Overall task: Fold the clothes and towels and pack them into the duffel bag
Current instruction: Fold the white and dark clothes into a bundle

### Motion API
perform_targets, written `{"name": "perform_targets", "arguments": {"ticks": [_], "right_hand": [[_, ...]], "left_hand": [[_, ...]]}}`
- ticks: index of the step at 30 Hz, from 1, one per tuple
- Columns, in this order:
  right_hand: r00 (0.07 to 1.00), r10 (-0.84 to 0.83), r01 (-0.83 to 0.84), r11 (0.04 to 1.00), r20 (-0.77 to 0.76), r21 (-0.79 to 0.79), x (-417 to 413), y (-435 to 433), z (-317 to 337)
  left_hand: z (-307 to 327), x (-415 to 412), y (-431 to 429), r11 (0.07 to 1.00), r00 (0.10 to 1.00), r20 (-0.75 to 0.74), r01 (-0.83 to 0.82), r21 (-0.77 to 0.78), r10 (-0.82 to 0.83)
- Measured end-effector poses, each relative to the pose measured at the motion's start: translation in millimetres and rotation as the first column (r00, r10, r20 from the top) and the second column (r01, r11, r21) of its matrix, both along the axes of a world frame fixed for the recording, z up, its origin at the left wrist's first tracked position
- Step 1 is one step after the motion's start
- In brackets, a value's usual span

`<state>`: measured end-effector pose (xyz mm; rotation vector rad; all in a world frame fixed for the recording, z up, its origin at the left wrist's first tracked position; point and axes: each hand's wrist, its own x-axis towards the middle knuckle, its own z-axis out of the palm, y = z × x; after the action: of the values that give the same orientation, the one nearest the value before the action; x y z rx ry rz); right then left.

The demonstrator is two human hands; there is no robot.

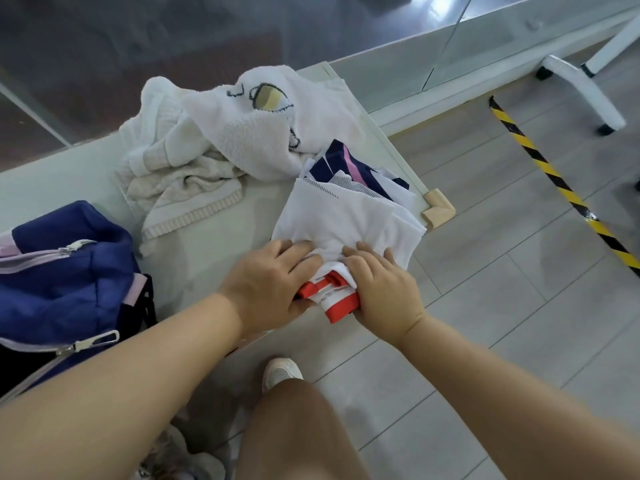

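Pale table (214,233), both hands (268,284) pressing white garment (349,220)

We had one head camera, close above, looking steeply down and forward over the table (86,174); floor (485,271) lay at three o'clock.

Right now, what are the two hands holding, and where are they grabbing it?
Both the left hand and right hand grip the white garment at its near end, by the red trim.
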<state>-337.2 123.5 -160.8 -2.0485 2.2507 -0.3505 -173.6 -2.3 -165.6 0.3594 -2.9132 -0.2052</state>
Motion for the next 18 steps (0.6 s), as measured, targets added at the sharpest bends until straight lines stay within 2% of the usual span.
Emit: {"name": "perform_targets", "arguments": {"ticks": [3,6,9,11,13,16,18], "right_hand": [[0.993,-0.048,0.04,0.997,0.109,0.07,-13,-6,17],[0.969,-0.128,0.084,0.975,0.213,0.205,-24,-17,38],[0.932,-0.181,0.077,0.945,0.314,0.317,-36,-22,55],[0.925,-0.191,0.061,0.928,0.328,0.367,-37,-23,62],[0.942,-0.155,0.055,0.947,0.299,0.317,-29,-17,66],[0.994,0.048,-0.054,0.997,0.094,0.057,-8,-1,67],[0.995,0.083,-0.078,0.994,-0.061,0.075,3,5,61]], "left_hand": [[-4,7,-1,0.998,0.996,0.063,-0.061,0.028,0.059],[2,-2,0,0.996,0.996,-0.007,-0.087,0.018,0.087],[11,-13,-4,0.993,0.993,-0.091,-0.063,0.102,0.072],[21,-17,-9,0.99,0.998,-0.044,-0.038,0.133,0.045],[33,-22,-14,0.995,0.996,0.089,-0.014,0.102,0.005],[58,-33,-15,0.982,0.957,0.287,-0.093,0.162,0.043],[69,-40,-14,0.96,0.921,0.384,-0.159,0.231,0.06]]}}
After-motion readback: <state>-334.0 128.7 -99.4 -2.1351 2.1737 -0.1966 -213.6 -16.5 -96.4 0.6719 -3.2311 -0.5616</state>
